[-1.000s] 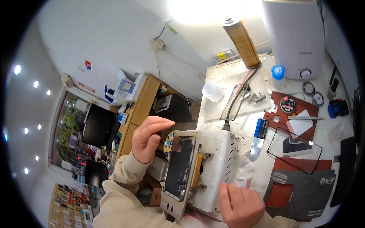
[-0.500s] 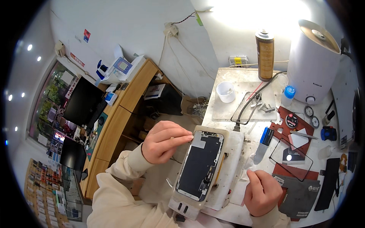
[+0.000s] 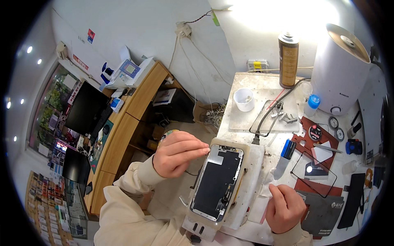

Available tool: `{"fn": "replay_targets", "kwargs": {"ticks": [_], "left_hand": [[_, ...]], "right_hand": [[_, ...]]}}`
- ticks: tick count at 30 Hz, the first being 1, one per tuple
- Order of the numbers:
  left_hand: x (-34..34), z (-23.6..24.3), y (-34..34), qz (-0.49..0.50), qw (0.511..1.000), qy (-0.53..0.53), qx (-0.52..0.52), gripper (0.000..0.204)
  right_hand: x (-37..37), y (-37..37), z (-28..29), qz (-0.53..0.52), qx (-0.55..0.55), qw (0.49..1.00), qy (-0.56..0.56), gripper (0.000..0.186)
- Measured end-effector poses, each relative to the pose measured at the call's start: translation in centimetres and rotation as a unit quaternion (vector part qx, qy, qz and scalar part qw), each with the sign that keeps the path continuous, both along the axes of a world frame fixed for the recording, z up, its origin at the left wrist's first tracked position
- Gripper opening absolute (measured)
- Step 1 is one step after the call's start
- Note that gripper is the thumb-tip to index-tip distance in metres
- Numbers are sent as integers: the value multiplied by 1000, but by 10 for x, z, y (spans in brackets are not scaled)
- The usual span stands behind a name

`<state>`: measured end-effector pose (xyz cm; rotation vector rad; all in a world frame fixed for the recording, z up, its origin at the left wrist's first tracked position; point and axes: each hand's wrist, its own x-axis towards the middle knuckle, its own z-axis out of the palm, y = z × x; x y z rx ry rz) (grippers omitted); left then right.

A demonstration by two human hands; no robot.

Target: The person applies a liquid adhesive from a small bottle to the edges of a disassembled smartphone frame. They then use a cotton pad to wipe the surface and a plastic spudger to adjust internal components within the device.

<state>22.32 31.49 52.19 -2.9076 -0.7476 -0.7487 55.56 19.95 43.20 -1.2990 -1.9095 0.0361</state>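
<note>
A phone screen assembly [image 3: 213, 184] lies with its dark inner side up on a pale heating-plate device [image 3: 242, 197]. My left hand [image 3: 176, 153] is closed, its fingers pressed together and their tips at the screen's upper left corner. Whether anything is pinched in them is hidden. My right hand [image 3: 285, 209] hovers over the white table right of the device, thumb and forefinger closed together. What they hold, if anything, cannot be made out. Just above those fingertips lies a crumpled whitish piece [image 3: 268, 180].
A thin black frame [image 3: 314, 174] rests on brown and grey mats at right, near a blue-and-black box [image 3: 288, 149]. Farther back stand a white cup [image 3: 244, 100], a spray can [image 3: 288, 61], a blue-capped bottle [image 3: 312, 102] and a white humidifier [image 3: 340, 74]. A black cable crosses the far board.
The whole view has shifted slightly. Both hands hold nearly the same pose; the right one sits a little farther right in the picture. The screen stays on the device.
</note>
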Motion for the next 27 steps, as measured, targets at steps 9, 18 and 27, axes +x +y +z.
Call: {"fn": "replay_targets", "kwargs": {"ticks": [9,18,27], "left_hand": [[3,10,-1,-9,994,53,100,41],[7,9,1,-5,994,46,101,38],[8,3,-2,0,991,22,133,37]], "right_hand": [[-4,-1,-1,0,-7,1000,3,36],[-3,3,1,-6,-16,1000,-6,33],[10,-8,15,-124,-96,986,-63,21]]}}
